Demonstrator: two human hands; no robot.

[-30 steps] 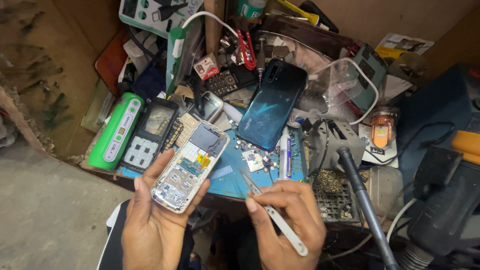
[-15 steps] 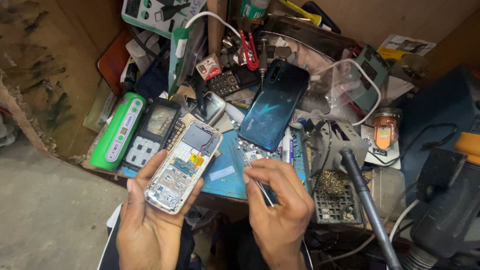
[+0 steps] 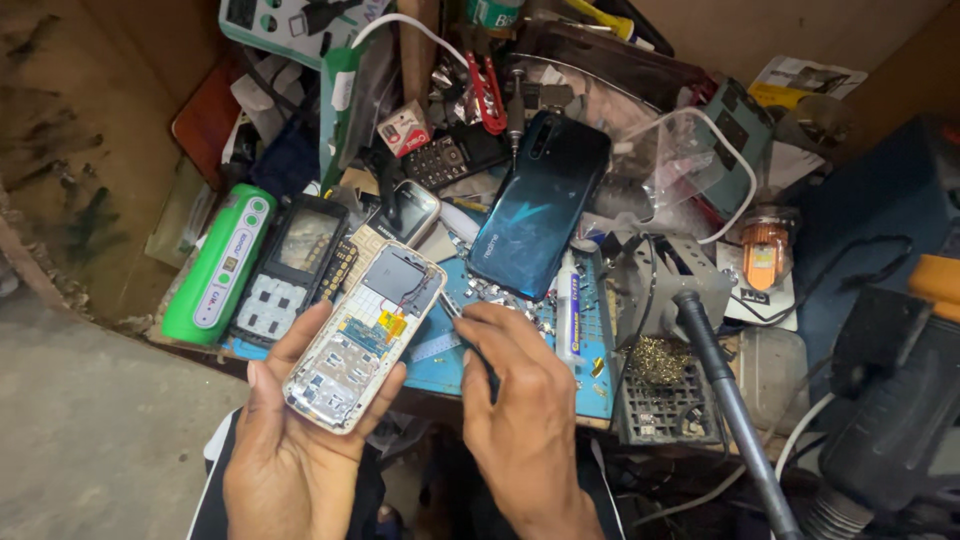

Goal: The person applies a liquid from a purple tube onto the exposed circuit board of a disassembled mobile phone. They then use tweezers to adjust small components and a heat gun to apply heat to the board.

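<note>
My left hand (image 3: 290,445) cradles an opened keypad phone (image 3: 365,335) with its circuit board and a small yellow part exposed, tilted up toward the bench. My right hand (image 3: 520,400) grips a thin metal tool (image 3: 452,310), likely tweezers, whose tip points at the right edge of the phone near its top. Most of the tool is hidden inside my fist. Both hands hover over the front edge of a blue work mat (image 3: 590,385).
A dark teal smartphone (image 3: 540,205) lies face down behind my hands. A green device (image 3: 217,268) and a black keypad phone shell (image 3: 290,270) sit at the left. A soldering iron (image 3: 725,400) and its stand with brass wool (image 3: 660,365) stand at the right amid cables.
My right hand moved up and left from the lower edge, turning the tool from pointing down-right to pointing at the phone. The left hand lifted the phone slightly.
</note>
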